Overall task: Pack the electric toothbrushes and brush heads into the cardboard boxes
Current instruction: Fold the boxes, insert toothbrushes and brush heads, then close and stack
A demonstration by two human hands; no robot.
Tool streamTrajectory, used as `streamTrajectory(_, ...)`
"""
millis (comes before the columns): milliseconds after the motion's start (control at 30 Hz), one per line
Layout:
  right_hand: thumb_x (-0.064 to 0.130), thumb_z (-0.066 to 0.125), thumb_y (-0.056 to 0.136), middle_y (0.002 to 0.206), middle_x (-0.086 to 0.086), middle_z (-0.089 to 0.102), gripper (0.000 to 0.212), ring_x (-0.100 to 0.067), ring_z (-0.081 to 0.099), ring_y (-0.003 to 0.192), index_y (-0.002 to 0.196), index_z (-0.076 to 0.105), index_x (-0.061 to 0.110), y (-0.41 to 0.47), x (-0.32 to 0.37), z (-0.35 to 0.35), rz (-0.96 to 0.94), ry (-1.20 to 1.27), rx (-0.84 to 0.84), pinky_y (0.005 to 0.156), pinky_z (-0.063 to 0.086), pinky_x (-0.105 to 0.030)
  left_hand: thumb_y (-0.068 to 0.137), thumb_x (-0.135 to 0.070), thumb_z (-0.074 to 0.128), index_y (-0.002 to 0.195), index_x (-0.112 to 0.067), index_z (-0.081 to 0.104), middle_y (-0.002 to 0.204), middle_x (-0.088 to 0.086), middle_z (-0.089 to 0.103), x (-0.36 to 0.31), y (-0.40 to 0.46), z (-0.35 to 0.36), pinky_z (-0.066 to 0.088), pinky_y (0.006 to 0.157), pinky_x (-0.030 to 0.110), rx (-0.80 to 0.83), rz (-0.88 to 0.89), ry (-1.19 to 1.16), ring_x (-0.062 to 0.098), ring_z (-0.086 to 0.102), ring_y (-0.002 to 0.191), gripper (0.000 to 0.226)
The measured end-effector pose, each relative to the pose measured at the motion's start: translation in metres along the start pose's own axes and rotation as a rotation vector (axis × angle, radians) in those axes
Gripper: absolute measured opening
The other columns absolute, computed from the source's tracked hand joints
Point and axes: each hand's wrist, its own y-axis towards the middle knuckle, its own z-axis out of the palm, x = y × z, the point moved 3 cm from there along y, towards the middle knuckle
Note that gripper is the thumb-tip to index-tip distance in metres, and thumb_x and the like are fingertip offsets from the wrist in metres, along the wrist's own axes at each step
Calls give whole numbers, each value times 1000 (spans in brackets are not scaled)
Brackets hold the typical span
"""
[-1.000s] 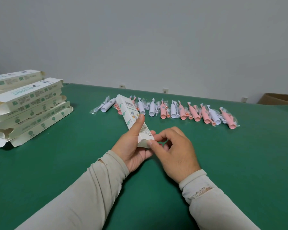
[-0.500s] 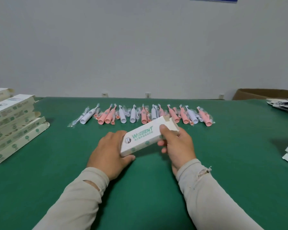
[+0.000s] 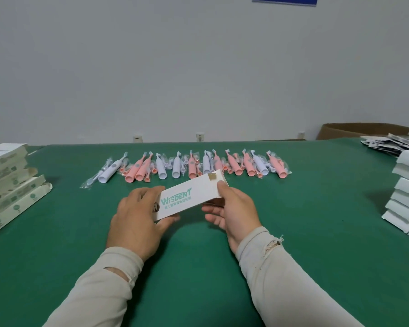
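Both hands hold one white box [image 3: 191, 194] above the green table [image 3: 316, 220]: left hand [image 3: 137, 218] grips its near end, right hand [image 3: 234, 208] pinches the far end. It looks packed; next it probably goes onto a stack, while the toothbrushes [image 3: 194, 165] wait behind.

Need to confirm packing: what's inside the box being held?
Cannot tell. The box looks closed; left hand and right hand grip its ends. Its contents are hidden.

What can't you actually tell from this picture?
- Whether the white box holds a toothbrush: head view, its walls hide the inside.
- Left hand fingertips: behind the box.
- Stack of boxes at left: cut off by the edge.
- Small print on the packets at far right: too small.
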Motion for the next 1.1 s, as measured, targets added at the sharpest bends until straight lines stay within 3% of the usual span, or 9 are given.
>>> streamTrajectory(133, 56, 63, 90, 76, 5, 76, 40, -11, 64, 62, 78, 69, 18, 4, 4, -11, -23, -121, -77, 59, 49, -29, 76, -51, 78, 135, -38, 53, 138, -4, 48, -5, 0, -1, 38, 105, 45, 43, 62, 22, 25, 42, 125, 65)
streamTrajectory(333, 68, 68, 78, 73, 7, 74, 48, -11, 61, 59, 84, 68, 21, 6, 6, -16, 24, -160, -61, 50, 46, -25, 75, -53, 77, 135, -39, 53, 138, -6, 49, -9, -2, -3, 39, 103, 45, 42, 70, 37, 25, 43, 124, 66)
streamTrajectory(400, 64, 66, 80, 69, 8, 69, 45, -14, 58, 62, 83, 67, 19, 14, 13, -25, -43, -202, -164, 53, 46, -28, 75, -52, 78, 134, -39, 54, 134, -6, 52, -6, -3, -4, 42, 99, 45, 3, 24, 41, 26, 45, 121, 64)
streamTrajectory(467, 49, 65, 87, 68, 8, 62, 29, -16, 55, 61, 84, 62, 21, 32, 30, -45, -149, -253, -376, 55, 43, -25, 75, -49, 78, 132, -37, 56, 131, -2, 55, -2, -1, -6, 42, 93, 45, -61, -38, 60, 30, 47, 118, 61)
streamTrajectory(567, 33, 61, 91, 96, 5, 64, 13, -14, 57, 73, 100, 56, 27, 68, 64, -88, -271, -565, -657, 57, 34, -22, 76, -48, 77, 130, -36, 58, 129, 3, 56, 1, 2, -4, 43, 90, 46, -110, -101, 98, 35, 48, 115, 59)
streamTrajectory(667, 31, 59, 92, 125, -9, 58, 28, -32, 56, 109, 118, 58, 21, 109, 79, -128, -289, -1002, -747, 85, 46, -35, 78, -50, 75, 132, -37, 56, 133, 3, 54, 2, 3, 2, 43, 92, 48, -113, -126, 128, 35, 47, 118, 59)
streamTrajectory(800, 33, 56, 92, 145, -12, 48, 50, -37, 44, 130, 140, 52, 22, 157, 80, -158, -198, -1362, -661, 105, 39, -42, 77, -53, 73, 133, -39, 55, 135, 1, 53, 2, 6, 8, 42, 95, 50, -96, -139, 146, 33, 46, 120, 60)
streamTrajectory(933, 30, 45, 100, 167, -1, 17, 55, -34, 23, 150, 153, 36, 33, 195, 81, -171, -154, -1438, -389, 121, 21, -43, 73, -54, 76, 130, -40, 56, 134, 2, 55, 3, 6, 10, 44, 93, 54, -107, -136, 121, 35, 48, 120, 62)
streamTrajectory(1100, 24, 33, 105, 167, 2, 18, 48, -29, 20, 152, 152, 41, 30, 237, 88, -164, -158, -1430, -218, 124, 18, -38, 63, -53, 82, 128, -46, 54, 130, -3, 55, 5, 7, 18, 45, 89, 58, -116, -127, 140, 29, 47, 118, 71)
